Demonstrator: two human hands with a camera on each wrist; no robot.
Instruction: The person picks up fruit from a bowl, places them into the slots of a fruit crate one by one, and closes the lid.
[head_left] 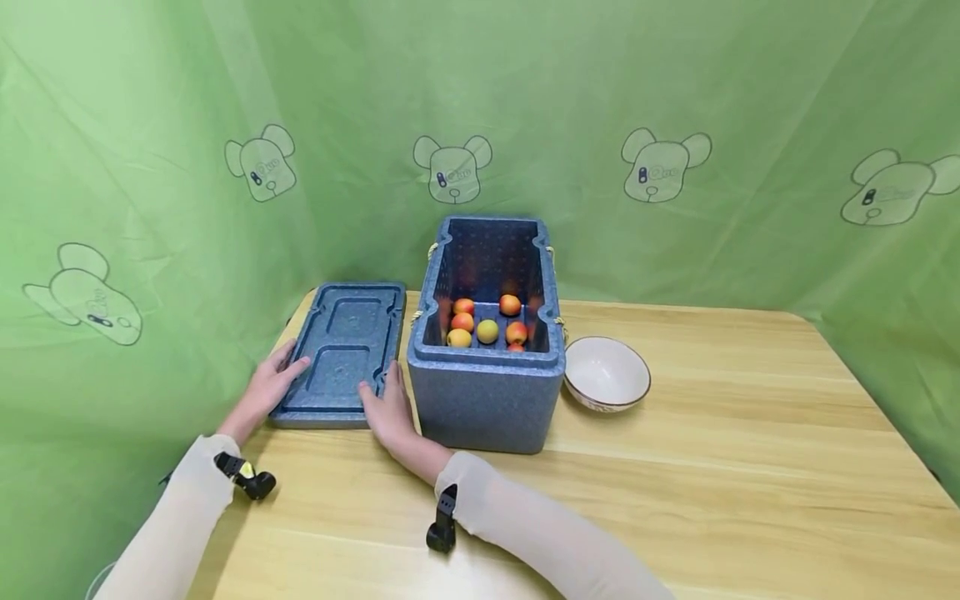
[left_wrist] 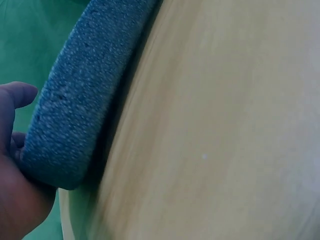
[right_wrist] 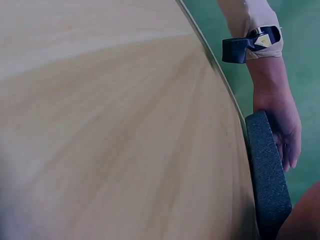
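Note:
A blue-grey foam lid (head_left: 341, 368) with two recessed panels lies at the left of the wooden table. My left hand (head_left: 272, 385) holds its left edge, thumb over the rim; in the left wrist view the lid's side (left_wrist: 85, 95) rests against the palm. Along the opposite edge, my right hand (head_left: 388, 410) grips the lid with the thumb on top and the fingers down the side. Just right of that hand stands the matching foam box (head_left: 483, 408), uncovered. Inside are several small red-and-yellow fruits (head_left: 462, 322) and a greener one (head_left: 487, 332).
A white bowl (head_left: 606, 371) with a brown rim stands against the box's right side. Rope loops (head_left: 561, 327) hang at the box's sides. Green curtains (head_left: 570, 100) with printed bear heads surround the wooden table (head_left: 750, 433) at the back and sides.

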